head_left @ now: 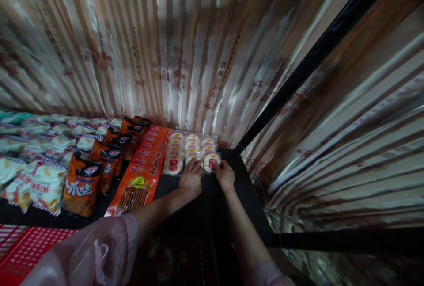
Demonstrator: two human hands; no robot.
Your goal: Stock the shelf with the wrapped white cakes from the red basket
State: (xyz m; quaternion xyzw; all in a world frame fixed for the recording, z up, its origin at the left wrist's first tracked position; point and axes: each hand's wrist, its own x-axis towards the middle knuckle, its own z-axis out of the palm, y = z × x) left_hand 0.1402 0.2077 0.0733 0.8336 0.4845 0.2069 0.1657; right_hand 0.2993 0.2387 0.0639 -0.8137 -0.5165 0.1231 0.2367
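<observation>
Clear-wrapped packets of round white cakes with red labels stand in three columns on a black shelf [185, 206]. My right hand [225, 176] is closed on the right edge of the front packet of round cakes [209, 162] in the right column. The fingers of my left hand [191, 179] stretch over the front packet of the middle column, partly covering it; the fingertips reach near the gap between the two columns. Another front packet [173, 164] stands in the left column, beside my left hand.
Left of the packets lies a long orange strip of snack packs [145, 153]. Orange-and-black snack bags [81, 186] and several rows of white snack bags [48, 184] fill the left side. A red basket [39, 242] is at lower left. A black frame bar [318, 56] slants before the pleated curtain [195, 56].
</observation>
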